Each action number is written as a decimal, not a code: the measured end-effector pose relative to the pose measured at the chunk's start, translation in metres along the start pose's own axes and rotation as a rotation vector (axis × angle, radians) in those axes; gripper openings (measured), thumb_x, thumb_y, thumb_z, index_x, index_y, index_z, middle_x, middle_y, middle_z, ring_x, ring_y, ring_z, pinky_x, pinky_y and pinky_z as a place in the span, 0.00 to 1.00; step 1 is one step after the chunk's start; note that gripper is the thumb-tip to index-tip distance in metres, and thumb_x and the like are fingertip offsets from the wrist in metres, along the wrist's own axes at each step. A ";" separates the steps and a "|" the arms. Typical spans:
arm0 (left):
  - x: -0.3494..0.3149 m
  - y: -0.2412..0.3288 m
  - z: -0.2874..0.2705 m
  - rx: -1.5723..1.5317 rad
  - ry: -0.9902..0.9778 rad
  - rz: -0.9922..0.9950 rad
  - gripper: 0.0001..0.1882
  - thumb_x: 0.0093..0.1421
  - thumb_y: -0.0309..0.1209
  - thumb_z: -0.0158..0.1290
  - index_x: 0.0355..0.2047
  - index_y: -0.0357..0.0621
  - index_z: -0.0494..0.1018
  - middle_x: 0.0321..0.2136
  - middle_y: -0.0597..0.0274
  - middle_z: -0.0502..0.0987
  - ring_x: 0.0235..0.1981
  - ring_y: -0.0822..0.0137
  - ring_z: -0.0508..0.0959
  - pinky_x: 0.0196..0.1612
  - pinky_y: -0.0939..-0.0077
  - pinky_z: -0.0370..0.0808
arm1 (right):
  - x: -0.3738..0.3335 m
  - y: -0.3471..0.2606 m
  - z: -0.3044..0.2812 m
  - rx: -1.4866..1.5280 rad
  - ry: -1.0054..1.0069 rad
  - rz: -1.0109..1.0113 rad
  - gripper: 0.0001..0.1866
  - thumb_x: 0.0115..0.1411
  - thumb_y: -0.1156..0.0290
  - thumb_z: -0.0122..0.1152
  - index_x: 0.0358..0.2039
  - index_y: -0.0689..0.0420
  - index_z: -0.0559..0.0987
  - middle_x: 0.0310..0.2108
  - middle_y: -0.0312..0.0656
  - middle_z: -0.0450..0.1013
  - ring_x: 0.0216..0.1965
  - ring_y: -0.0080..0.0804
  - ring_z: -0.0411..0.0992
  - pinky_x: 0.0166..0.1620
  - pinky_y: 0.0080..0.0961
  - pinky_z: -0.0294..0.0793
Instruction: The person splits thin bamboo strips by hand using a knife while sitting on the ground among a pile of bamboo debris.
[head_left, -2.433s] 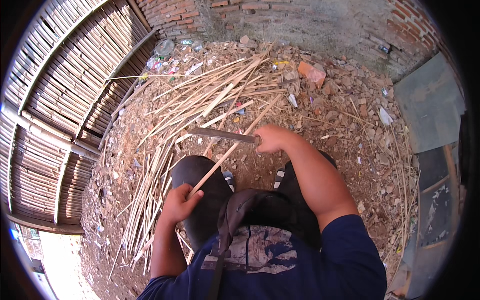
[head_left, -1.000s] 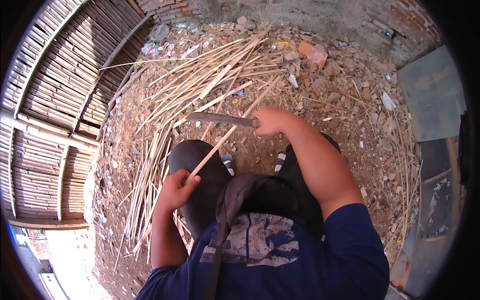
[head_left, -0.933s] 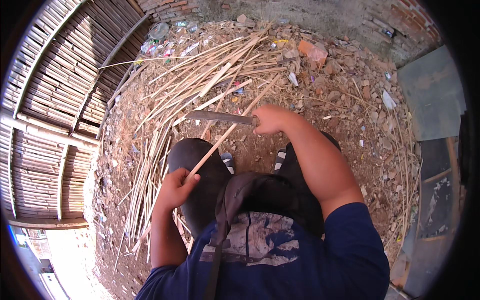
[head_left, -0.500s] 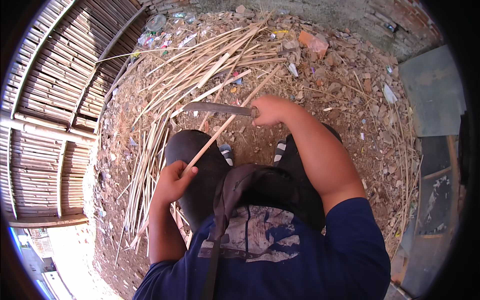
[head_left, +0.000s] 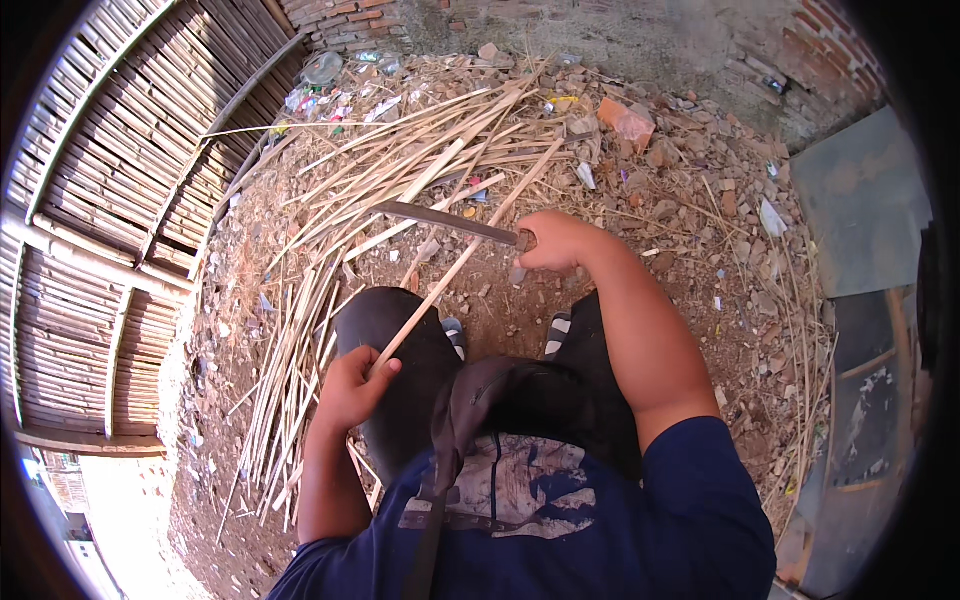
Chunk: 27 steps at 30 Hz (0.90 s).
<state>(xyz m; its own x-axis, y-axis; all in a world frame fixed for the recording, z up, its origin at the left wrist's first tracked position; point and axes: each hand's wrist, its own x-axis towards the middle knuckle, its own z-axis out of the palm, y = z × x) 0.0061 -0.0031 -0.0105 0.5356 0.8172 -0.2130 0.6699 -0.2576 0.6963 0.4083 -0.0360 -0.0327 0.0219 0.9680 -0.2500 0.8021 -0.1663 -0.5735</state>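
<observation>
My left hand (head_left: 352, 388) is closed round the near end of a long, thin bamboo strip (head_left: 452, 270), just above my left knee. The strip slants away to the far right over the ground. A machete (head_left: 445, 220) with a long dark blade is gripped by its handle in my right hand (head_left: 557, 243). Its blade points left and crosses the strip, edge-on to me; whether it touches the strip I cannot tell. Many more bamboo strips (head_left: 400, 165) lie in a loose pile ahead and along my left side.
A woven bamboo wall (head_left: 110, 150) rises on the left. A worn brick wall (head_left: 640, 60) closes the far side. Rubble with an orange brick (head_left: 627, 122) and litter covers the ground. Grey sheets (head_left: 865, 200) stand at the right.
The machete has turned, its blade now edge-on and tilted down toward the handle. My right hand has shifted slightly nearer and right. My left hand keeps hold of the bamboo strip.
</observation>
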 end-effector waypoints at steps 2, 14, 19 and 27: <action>-0.002 0.004 -0.002 0.064 0.000 -0.009 0.19 0.64 0.43 0.63 0.27 0.38 0.75 0.17 0.70 0.69 0.22 0.77 0.66 0.25 0.73 0.64 | 0.002 0.004 -0.004 -0.020 0.030 0.065 0.24 0.50 0.59 0.70 0.45 0.57 0.82 0.37 0.51 0.80 0.41 0.49 0.79 0.44 0.42 0.77; -0.001 -0.005 -0.004 0.082 0.005 0.035 0.22 0.62 0.46 0.63 0.28 0.37 0.76 0.17 0.55 0.74 0.20 0.63 0.74 0.27 0.65 0.70 | 0.013 0.009 0.004 0.096 -0.048 0.087 0.28 0.50 0.57 0.75 0.47 0.62 0.80 0.31 0.48 0.80 0.33 0.40 0.78 0.39 0.36 0.77; -0.001 0.001 -0.005 0.112 -0.007 0.033 0.22 0.62 0.47 0.63 0.28 0.37 0.77 0.17 0.56 0.73 0.20 0.64 0.74 0.27 0.65 0.70 | 0.006 0.004 -0.001 -0.028 -0.057 0.129 0.28 0.48 0.58 0.74 0.48 0.60 0.81 0.37 0.52 0.80 0.40 0.45 0.79 0.45 0.39 0.78; 0.000 -0.005 -0.008 0.097 -0.022 0.030 0.22 0.62 0.47 0.63 0.28 0.38 0.76 0.17 0.56 0.73 0.19 0.63 0.74 0.26 0.64 0.70 | 0.000 -0.016 0.006 -0.044 -0.134 -0.030 0.26 0.51 0.58 0.73 0.48 0.57 0.82 0.40 0.53 0.81 0.44 0.49 0.80 0.47 0.42 0.78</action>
<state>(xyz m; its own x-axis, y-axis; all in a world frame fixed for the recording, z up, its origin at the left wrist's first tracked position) -0.0013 0.0019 -0.0084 0.5662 0.7973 -0.2089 0.6999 -0.3313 0.6327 0.3921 -0.0343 -0.0279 -0.0802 0.9382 -0.3367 0.8266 -0.1262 -0.5485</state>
